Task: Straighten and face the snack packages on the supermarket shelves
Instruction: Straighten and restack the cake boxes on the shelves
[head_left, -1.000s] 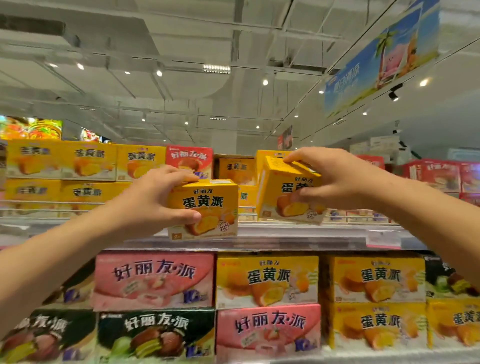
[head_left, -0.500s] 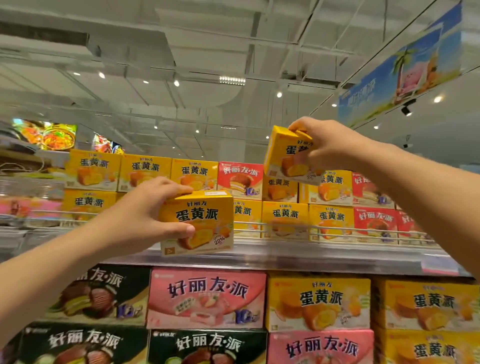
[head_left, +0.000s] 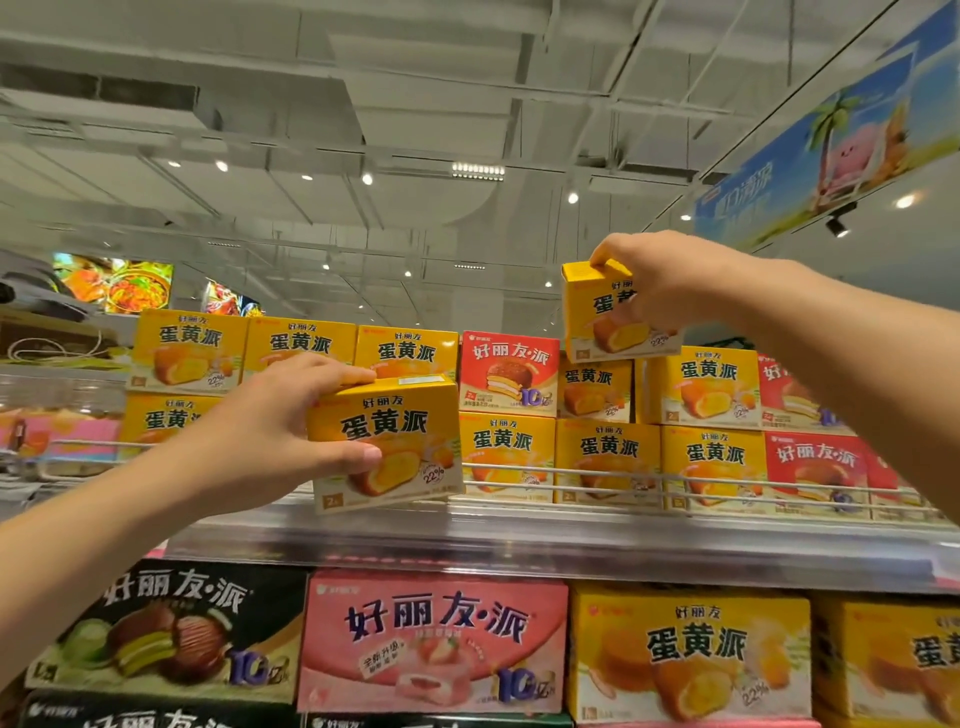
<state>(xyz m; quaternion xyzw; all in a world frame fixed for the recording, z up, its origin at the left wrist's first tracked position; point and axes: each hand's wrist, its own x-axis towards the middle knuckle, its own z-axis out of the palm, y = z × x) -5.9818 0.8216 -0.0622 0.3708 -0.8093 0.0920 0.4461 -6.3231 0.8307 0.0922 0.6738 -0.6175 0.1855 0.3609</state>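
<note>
My left hand (head_left: 265, 431) grips a small yellow snack box (head_left: 395, 441) by its left end, in front of the top shelf's wire rail (head_left: 582, 475). My right hand (head_left: 670, 280) holds a second yellow box (head_left: 597, 317) from above, its bottom edge on top of the stacked yellow boxes (head_left: 701, 387). Both boxes face me with the label upright. Behind them the top shelf carries two layers of yellow boxes with a red box (head_left: 511, 374) among them and more red boxes (head_left: 815, 473) at the right.
A clear shelf lip (head_left: 545, 540) runs under the top row. Below stand larger boxes: black (head_left: 156, 634), pink (head_left: 436, 639) and yellow (head_left: 691, 654). A blue banner (head_left: 831, 156) hangs at the upper right. Ceiling ducts and lights fill the top.
My right hand lifted its yellow box from the shelf front up and right onto the top of the stack. My left hand kept its box near the rail. The view tilted up.
</note>
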